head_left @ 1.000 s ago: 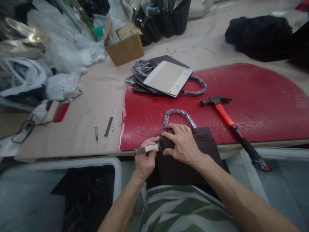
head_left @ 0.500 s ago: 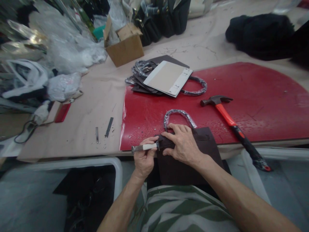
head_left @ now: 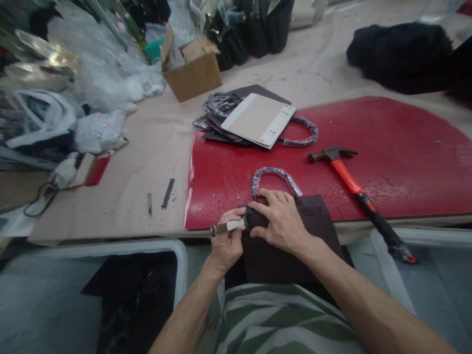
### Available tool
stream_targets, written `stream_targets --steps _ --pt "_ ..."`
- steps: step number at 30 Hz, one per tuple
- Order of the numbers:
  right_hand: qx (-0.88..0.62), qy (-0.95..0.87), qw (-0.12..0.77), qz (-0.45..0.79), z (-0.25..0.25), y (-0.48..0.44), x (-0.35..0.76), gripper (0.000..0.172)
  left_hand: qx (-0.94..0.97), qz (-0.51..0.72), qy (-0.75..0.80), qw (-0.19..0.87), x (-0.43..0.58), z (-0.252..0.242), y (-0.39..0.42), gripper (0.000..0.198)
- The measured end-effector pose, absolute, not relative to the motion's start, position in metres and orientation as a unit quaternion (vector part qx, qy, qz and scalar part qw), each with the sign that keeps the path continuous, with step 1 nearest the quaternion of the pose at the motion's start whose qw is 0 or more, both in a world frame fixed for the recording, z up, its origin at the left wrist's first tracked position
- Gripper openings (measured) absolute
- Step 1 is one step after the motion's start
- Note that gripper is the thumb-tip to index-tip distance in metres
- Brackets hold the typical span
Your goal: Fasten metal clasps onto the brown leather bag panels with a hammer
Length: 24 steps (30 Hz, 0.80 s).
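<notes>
My left hand is closed around a metal punch with a white-wrapped shaft. The punch is held tilted, its tip at the left end of a dark brown bag panel. My right hand holds that panel down near its upper edge, thumb and index finger apart. A plastic-wrapped handle loops up from the panel beyond my right fingers. To the right lies a claw hammer with an orange and black grip, untouched.
Under the work is a red board. On it rests a stack of brown panels with a pale template on top. Two small metal tools lie left. A cardboard box stands behind; plastic bins flank me below the table edge.
My left hand has shifted slightly right and down, and the outer end of the punch has swung toward me. My right hand keeps its place on the panel.
</notes>
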State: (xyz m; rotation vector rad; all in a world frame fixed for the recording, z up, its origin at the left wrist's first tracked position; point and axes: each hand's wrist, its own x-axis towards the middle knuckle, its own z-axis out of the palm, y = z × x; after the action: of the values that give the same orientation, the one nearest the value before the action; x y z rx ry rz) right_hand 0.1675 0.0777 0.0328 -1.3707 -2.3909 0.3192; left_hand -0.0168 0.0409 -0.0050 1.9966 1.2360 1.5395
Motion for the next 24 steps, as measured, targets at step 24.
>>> stream_targets --steps 24 --pt "-0.498 -0.840 0.175 0.127 0.031 0.080 0.165 0.065 0.681 0.559 0.438 0.179 -0.012 -0.016 0.036 0.018"
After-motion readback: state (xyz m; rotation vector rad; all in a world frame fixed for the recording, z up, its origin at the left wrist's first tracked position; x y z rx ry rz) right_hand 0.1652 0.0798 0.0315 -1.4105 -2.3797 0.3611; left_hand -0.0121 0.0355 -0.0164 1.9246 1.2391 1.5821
